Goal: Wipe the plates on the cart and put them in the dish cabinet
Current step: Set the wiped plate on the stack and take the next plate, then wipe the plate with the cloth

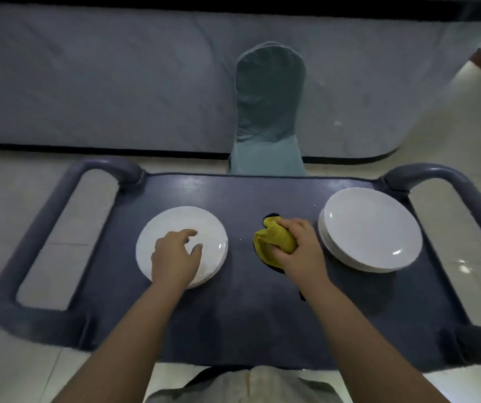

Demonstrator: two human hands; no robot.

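On the dark grey cart top, a small stack of white plates sits at the left. My left hand hovers over its near side, fingers loosely spread and holding nothing. A taller stack of white plates stands at the right. Between the two stacks, my right hand grips a bunched yellow cloth that rests on the cart top.
The cart has looped handles at the left and right ends. Behind it a chair in a teal cover is pushed against a table draped in grey cloth. Pale tiled floor lies all around.
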